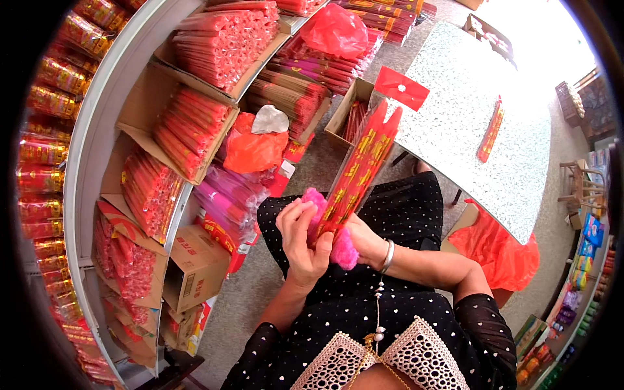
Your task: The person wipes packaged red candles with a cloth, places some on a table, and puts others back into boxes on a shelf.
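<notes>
A clear plastic pack of red candles (361, 162) with gold lettering and a red header card slants upward in front of me. My left hand (303, 242) is closed on its lower end, with the thumb across the front. A pink fluffy cloth (344, 251) wraps behind that end and shows on both sides of it. From behind, my right hand (368, 243) presses the cloth to the pack; its fingers are mostly hidden. On the speckled white table (448, 107) to the right lies another slim red pack (491, 133).
Shelves with boxes of red sticks (195, 127) stand on the left. Bundles of incense (292, 97), an orange-red bag (255, 146) and a closed cardboard box (197, 268) are beside them. A red plastic bag (497, 250) hangs by the table's near edge. Goods shelves (578, 279) line the far right.
</notes>
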`<state>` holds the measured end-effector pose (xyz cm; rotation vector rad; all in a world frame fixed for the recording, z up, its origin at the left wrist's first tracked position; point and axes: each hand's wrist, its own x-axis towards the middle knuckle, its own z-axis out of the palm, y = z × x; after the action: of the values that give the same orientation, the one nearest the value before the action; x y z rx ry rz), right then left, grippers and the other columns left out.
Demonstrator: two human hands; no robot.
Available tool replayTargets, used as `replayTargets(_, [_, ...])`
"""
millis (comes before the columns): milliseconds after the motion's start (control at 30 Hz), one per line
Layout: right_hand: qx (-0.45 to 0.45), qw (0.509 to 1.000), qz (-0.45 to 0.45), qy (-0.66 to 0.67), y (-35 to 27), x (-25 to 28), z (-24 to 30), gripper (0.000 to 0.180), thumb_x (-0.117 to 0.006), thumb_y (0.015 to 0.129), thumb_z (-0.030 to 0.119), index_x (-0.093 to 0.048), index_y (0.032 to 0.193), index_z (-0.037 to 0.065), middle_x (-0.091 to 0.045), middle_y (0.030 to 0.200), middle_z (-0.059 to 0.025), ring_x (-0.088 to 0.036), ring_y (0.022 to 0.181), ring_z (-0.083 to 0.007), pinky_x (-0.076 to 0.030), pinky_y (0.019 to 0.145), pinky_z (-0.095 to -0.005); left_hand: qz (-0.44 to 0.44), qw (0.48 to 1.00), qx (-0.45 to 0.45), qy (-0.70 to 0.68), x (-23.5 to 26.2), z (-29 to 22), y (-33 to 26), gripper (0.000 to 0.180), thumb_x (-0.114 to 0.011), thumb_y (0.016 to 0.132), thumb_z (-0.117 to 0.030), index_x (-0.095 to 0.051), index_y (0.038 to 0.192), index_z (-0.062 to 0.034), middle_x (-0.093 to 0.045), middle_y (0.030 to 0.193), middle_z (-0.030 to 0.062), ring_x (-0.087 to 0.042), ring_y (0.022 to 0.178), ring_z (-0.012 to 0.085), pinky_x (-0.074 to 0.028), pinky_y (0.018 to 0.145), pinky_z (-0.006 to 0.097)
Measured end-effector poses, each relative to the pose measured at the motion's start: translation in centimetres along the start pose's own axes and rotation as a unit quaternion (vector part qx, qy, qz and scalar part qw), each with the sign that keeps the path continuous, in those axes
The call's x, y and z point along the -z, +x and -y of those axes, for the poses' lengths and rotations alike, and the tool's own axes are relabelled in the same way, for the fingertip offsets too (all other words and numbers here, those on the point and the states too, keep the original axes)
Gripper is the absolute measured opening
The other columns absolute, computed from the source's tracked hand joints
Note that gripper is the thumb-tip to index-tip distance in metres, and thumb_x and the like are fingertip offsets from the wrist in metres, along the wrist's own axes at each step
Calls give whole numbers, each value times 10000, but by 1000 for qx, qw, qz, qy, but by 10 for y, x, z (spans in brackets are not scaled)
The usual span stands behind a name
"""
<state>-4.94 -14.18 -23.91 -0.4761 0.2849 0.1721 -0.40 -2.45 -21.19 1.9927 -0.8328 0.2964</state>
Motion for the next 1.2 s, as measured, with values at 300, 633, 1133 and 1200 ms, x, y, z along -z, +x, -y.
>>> replayTargets(300, [39, 975, 49, -215, 1, 1, 1, 220, -481, 925, 183, -564, 1046, 18, -597, 944, -20, -556, 856, -92, -478, 752, -259, 36, 999, -7, -35, 2, 3, 6, 547, -673, 715, -519, -563, 921, -24, -546, 1049, 140, -478, 1074, 334, -321, 946, 484])
replayTargets(633, [132, 888, 14, -440, -3, -2, -6, 282, -505, 877, 155, -531, 1110, -1, -578, 959, -160, -567, 907, -219, -452, 809, -335, 24, 973, 97, -207, 0, 13, 11, 355, -565, 873, -353, -559, 856, 2, -573, 885, 106, -530, 870, 247, -423, 783, 353])
replayTargets(1133, [199, 923, -123, -306, -11, 11, 42, 184, -539, 876, 118, -577, 1000, -12, -600, 875, -24, -537, 757, -57, -459, 634, -223, -30, 910, 247, -332, 7, 9, 14, 290, -490, 933, -284, -505, 937, 6, -610, 798, 85, -602, 625, 115, -492, 564, 227])
replayTargets(1200, [296, 858, -147, -394, -12, 14, 53, 161, -551, 852, 96, -569, 972, -10, -576, 956, -86, -537, 849, -93, -455, 672, -264, -18, 893, 278, -354, 5, 6, 16, 305, -459, 944, -287, -503, 952, 14, -607, 796, 88, -601, 605, 128, -494, 552, 235])
